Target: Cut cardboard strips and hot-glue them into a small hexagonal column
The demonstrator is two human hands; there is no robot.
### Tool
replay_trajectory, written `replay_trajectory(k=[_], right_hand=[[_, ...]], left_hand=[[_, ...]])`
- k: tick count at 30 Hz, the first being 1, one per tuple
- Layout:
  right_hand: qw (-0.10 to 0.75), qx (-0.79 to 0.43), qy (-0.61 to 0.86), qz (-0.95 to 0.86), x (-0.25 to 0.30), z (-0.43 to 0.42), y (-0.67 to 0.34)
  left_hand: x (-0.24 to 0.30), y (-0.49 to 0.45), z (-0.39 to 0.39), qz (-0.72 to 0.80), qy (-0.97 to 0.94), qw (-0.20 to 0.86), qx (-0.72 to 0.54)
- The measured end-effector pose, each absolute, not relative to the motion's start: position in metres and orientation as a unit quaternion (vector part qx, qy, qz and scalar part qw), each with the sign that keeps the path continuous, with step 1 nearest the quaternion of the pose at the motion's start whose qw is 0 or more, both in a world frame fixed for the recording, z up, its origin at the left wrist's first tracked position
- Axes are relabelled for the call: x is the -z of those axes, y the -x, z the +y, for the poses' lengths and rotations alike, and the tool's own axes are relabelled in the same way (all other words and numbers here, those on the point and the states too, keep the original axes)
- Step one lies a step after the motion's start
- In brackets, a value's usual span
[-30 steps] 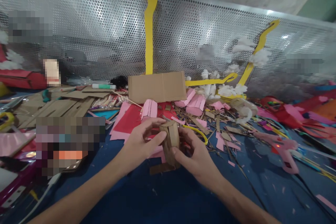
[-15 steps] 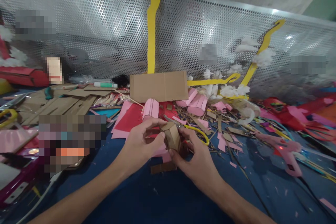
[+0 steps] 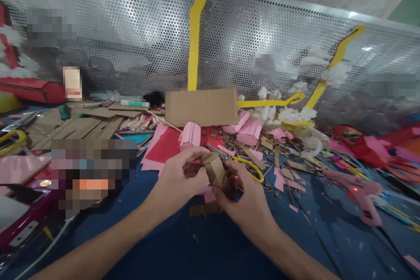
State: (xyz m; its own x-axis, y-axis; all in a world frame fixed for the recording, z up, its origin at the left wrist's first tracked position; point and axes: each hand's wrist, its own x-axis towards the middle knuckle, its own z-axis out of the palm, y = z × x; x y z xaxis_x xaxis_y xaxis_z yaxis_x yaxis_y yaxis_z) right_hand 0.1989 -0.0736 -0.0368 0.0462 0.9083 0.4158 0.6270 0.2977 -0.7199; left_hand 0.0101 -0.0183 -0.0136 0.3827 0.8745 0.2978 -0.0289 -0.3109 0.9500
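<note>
Both hands grip a small folded cardboard piece [image 3: 215, 169]: left hand [image 3: 179, 175] and right hand [image 3: 244, 192] closed on opposite sides. Yellow-handled scissors [image 3: 244, 164] lie just behind that piece, a flat cardboard strip [image 3: 205, 208] just below it.

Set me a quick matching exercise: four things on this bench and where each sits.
1 folded cardboard piece
2 cardboard sheet
3 pink glue gun
4 yellow-handled scissors

A leaning at the mesh panel
B held by left hand and right hand
C far right on the blue table
D just behind the right hand

Pairs: 1-B, 2-A, 3-C, 4-D
</note>
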Motion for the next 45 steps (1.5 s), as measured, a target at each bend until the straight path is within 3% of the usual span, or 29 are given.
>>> replay_trajectory(k=[28,37,45], right_hand=[[0.458,-0.240,0.533,-0.670,0.037,-0.072,-0.206],[0.538,-0.463,0.428,-0.560,0.032,-0.065,-0.209],[0.556,-0.553,0.378,-0.492,0.032,-0.067,-0.213]], left_hand=[[0.023,-0.015,-0.016,0.332,-0.651,0.501,-0.463],[0.024,-0.017,-0.018,0.310,-0.564,0.668,-0.374],[0.019,-0.015,-0.020,0.335,-0.561,0.684,-0.324]])
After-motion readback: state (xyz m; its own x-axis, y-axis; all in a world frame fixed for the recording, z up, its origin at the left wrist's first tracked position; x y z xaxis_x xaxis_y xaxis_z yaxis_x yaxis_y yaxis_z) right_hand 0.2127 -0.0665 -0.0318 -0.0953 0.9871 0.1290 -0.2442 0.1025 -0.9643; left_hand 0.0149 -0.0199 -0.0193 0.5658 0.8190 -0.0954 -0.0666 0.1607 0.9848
